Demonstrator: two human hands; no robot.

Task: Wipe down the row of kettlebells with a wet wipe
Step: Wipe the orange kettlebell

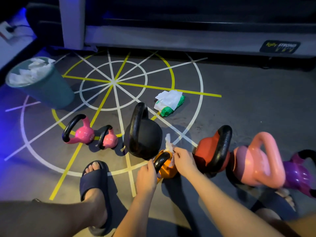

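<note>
Roughly halfway: left hand (147,175) grips the orange kettlebell (168,171) by its handle, right hand (184,161) pinches a wipe (168,146) against it. Other kettlebells (143,134) flank the hands, three per side; which are wiped is unclear.

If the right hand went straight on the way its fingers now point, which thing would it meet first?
The right hand, pinching the white wet wipe against the small orange kettlebell, points up-left. Past these, it would probably meet the large black kettlebell first, though depth is unclear.
</note>
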